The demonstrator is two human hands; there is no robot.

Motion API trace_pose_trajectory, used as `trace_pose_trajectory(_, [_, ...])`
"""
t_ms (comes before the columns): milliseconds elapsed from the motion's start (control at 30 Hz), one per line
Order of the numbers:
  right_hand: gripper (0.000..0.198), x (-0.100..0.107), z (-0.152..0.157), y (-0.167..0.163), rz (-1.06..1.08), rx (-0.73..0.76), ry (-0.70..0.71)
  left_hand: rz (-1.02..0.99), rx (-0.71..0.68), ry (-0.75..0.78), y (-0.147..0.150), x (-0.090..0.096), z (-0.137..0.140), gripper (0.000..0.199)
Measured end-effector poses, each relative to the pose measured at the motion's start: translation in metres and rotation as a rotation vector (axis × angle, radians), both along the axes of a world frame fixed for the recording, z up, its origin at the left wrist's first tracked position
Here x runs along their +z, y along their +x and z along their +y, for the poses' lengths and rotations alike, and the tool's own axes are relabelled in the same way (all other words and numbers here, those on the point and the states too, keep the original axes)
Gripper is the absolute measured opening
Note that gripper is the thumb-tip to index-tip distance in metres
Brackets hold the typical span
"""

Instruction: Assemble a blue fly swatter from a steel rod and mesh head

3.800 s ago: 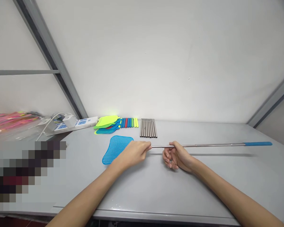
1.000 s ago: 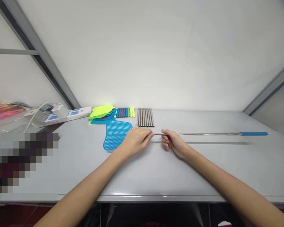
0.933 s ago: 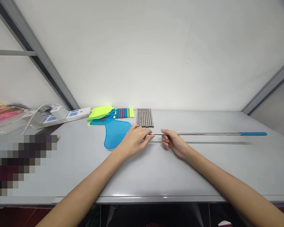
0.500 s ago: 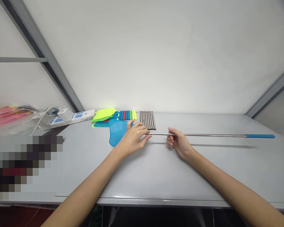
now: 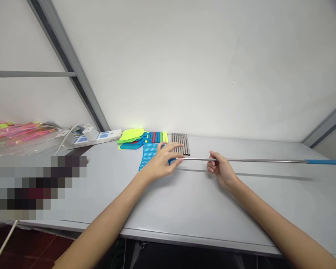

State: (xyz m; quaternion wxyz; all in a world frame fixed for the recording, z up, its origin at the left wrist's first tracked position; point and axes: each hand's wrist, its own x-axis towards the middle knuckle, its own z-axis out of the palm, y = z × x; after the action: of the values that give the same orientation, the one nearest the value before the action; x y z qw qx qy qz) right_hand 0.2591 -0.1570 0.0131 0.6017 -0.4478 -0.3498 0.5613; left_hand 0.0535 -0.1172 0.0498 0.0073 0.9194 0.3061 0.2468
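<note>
A telescopic fly swatter lies across both hands, its extended metal rod [image 5: 263, 160] held level just above the table. Thumb and fingers of my left hand [image 5: 161, 162] pinch the place where the rod meets the blue mesh swatter head [image 5: 149, 154], and they cover part of that head. Further along, my right hand [image 5: 221, 168] is closed around the rod with the thumb on top. The blue handle [image 5: 324, 162] forms the far right end, near the picture's edge.
Behind my left hand are stacked swatter heads [image 5: 131, 135], a row of coloured handles [image 5: 156, 137] and several metal rods [image 5: 187, 144]. At the left stand a power strip [image 5: 106, 135] with chargers and a plastic bag of pink items [image 5: 25, 132]. A wall backs the table [image 5: 184, 209].
The camera view has swung left, so everything appears shifted to the right. Both hands keep their hold on the fly swatter, and its mesh head looks slightly turned.
</note>
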Motion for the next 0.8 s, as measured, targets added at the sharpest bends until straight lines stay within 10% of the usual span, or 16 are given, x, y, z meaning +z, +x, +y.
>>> trace_pose_trajectory(300, [0.029, 0.001, 0.002, 0.002, 0.113, -0.034, 0.012, -0.256, 0.594, 0.02, -0.009, -0.016, 0.027, 0.045])
trace_pose_trajectory(533, [0.03, -0.002, 0.002, -0.001, 0.082, -0.025, -0.031, -0.281, 0.624, -0.314, -0.021, -0.022, 0.038, 0.049])
trace_pose_trajectory(800, [0.036, -0.014, 0.0, -0.007, 0.116, 0.229, -0.106, -0.232, 0.88, -0.334, -0.011, -0.02, 0.026, 0.048])
